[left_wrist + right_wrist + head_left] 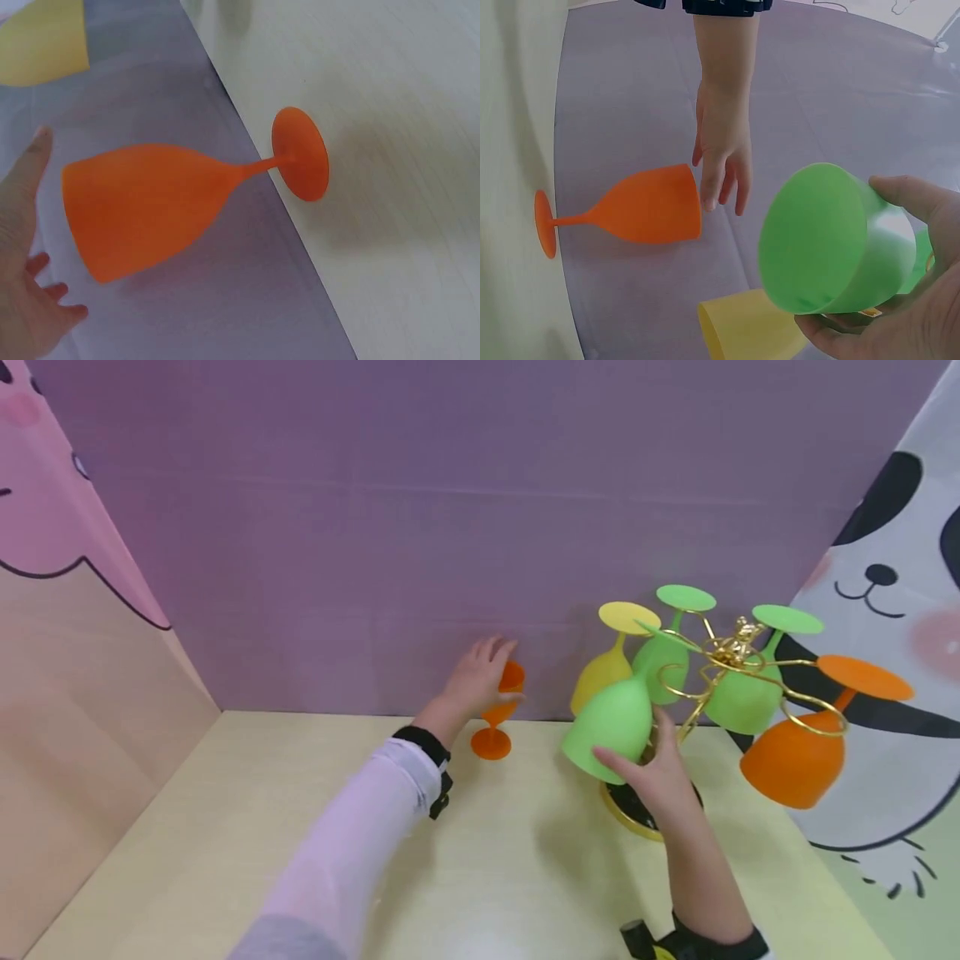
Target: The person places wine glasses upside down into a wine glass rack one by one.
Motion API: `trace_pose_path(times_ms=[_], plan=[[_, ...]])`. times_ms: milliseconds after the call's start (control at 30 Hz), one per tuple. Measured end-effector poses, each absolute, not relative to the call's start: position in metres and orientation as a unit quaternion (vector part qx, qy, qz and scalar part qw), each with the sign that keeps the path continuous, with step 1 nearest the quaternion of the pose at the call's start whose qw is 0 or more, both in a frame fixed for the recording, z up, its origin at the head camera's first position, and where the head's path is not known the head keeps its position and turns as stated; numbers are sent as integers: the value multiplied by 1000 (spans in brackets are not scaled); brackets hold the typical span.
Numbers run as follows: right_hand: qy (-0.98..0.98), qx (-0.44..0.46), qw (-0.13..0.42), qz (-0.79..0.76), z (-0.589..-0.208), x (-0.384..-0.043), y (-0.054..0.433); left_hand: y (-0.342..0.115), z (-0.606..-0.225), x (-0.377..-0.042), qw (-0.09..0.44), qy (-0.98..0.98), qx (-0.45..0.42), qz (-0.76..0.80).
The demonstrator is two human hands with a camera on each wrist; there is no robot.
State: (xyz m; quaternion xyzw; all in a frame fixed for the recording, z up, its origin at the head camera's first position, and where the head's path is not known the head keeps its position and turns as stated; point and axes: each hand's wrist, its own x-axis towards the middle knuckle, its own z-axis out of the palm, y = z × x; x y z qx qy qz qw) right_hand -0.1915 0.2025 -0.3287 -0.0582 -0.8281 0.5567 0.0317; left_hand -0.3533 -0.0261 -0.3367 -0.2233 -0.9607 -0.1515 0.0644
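Note:
An orange wine glass point(491, 744) stands upright on the table near the purple backdrop. Over its rim is my left hand point(474, 681), fingers spread; the left wrist view shows a gap between this hand and the orange bowl point(150, 210). With thumb and fingers on opposite sides of the bowl, my right hand point(663, 781) holds a green wine glass point(611, 731). That glass is upside down and tilted, its open mouth point(810, 240) facing the orange one in the right wrist view. Its stem is at the golden rack point(738, 652).
Other glasses hang upside down on the rack: a yellow one point(602, 678), two green ones and an orange one point(795, 760) at the right. The rack's round black base point(633, 810) has a gold rim. The pale table point(300, 827) meets the purple backdrop point(360, 568).

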Motion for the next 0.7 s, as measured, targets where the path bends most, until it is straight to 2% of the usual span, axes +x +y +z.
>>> trace_pose_path(times_ms=[267, 700], plan=[[-813, -65, 27, 578, -330, -192, 201, -15, -339, -356, 50, -971, -195, -129], [-827, -74, 27, 557, -329, -189, 203, -6, -346, -356, 38, -972, -229, -35]])
